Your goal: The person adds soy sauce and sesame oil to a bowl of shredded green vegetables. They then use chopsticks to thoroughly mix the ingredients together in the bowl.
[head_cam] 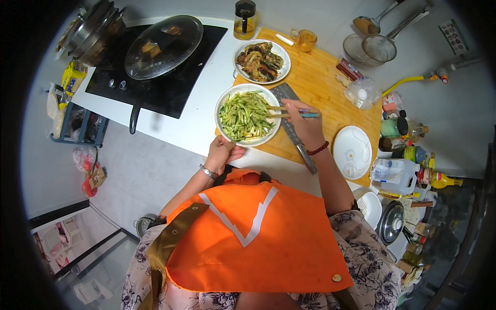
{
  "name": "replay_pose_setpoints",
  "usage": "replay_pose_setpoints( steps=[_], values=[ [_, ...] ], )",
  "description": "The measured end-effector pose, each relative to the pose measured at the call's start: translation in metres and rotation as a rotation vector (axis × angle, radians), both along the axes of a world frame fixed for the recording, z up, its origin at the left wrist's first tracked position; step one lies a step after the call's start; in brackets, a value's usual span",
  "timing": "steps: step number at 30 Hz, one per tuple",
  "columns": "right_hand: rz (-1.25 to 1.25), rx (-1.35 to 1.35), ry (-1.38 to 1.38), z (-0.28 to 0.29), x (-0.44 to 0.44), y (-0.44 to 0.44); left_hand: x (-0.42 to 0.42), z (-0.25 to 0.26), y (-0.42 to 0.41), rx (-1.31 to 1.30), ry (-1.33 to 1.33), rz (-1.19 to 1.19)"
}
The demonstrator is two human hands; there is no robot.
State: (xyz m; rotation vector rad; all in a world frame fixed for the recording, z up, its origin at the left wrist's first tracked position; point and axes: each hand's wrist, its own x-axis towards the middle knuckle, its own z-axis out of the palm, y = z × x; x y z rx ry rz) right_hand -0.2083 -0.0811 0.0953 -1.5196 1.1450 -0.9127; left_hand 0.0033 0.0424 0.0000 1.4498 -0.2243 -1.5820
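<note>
A white plate (pixel 219 131) heaped with shredded cucumber (pixel 244 114) rests at the left edge of a wooden cutting board (pixel 325 93). My left hand (pixel 224 152) grips the plate's near rim. In my right hand (pixel 307 123) is a pair of chopsticks (pixel 285 112), their tips in the right side of the cucumber. A kitchen knife (pixel 293 130) lies on the board, partly under my right hand and wrist. Behind the cucumber stands a second plate (pixel 287 69) of browned, cooked food (pixel 260 61).
A frying pan with a glass lid (pixel 164 48) sits on the black cooktop (pixel 186 91) at left, its handle jutting toward me. Near the board's right edge is an oval white plate (pixel 352 152). Several bottles (pixel 418 153) line the right wall. A glass jug (pixel 244 21) stands behind.
</note>
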Motion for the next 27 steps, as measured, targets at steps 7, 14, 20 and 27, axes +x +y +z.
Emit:
replay_pose_setpoints(
  steps=[7,14,20,27],
  values=[
    [0.161,-0.15,0.026,0.034,0.023,0.014,0.003,-0.006,0.003,-0.02,-0.001,0.005],
    [0.296,-0.214,0.035,0.005,0.052,0.022,0.004,-0.005,0.001,-0.024,0.005,-0.021],
    [0.265,-0.093,0.131,0.018,0.024,0.015,0.004,-0.005,0.002,-0.017,0.015,-0.021],
    [0.429,-0.197,0.125,0.04,0.028,0.031,0.004,-0.009,0.002,-0.043,0.04,-0.012]
  ],
)
